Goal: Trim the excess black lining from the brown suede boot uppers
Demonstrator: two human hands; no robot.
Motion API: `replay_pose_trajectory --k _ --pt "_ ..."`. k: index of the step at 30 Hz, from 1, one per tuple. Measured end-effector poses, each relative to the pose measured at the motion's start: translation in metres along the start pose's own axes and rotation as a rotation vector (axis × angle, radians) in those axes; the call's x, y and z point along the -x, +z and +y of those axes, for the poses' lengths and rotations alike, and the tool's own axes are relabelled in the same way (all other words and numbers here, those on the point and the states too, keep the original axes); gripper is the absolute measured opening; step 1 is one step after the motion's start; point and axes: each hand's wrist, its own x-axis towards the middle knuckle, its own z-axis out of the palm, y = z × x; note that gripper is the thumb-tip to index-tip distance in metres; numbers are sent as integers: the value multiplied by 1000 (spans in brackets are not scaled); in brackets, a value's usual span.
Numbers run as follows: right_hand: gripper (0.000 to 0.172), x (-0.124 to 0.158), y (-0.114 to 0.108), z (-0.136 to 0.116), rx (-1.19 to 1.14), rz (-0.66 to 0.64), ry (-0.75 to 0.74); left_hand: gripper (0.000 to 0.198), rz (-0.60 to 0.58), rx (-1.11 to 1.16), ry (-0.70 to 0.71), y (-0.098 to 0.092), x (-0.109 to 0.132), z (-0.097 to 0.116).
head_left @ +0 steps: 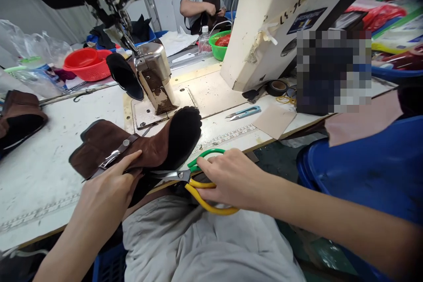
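A brown boot upper (pixel 155 145) with a buckled strap and black lining lies on its side at the table's front edge. My left hand (pixel 112 180) grips its lower side, the index finger stretched along the brown leather. In my right hand (pixel 231 176) is a pair of scissors (pixel 181 175) with one green and one yellow handle. Their blades point left and reach the edge of the boot upper beside my left fingers; the tips are hidden against the black material. Behind the boot upper stands the sewing machine's metal post (pixel 155 75).
Thread snips (pixel 244 113) and a beige piece (pixel 275 121) lie right of the boot upper. Another brown boot upper (pixel 20 119) rests at far left. Red baskets (pixel 87 64) stand behind, a blue bin (pixel 373 163) at right. A person (pixel 205 0) sits across.
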Motion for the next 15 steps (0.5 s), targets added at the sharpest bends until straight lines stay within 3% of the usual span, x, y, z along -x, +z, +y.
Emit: replay_pose_trajectory --k 7,15 --pt "28 15 24 -19 -84 53 158 54 65 -19 3 2 3 2" --pt "33 20 28 -16 -74 69 207 45 256 8 181 -4 4 3"
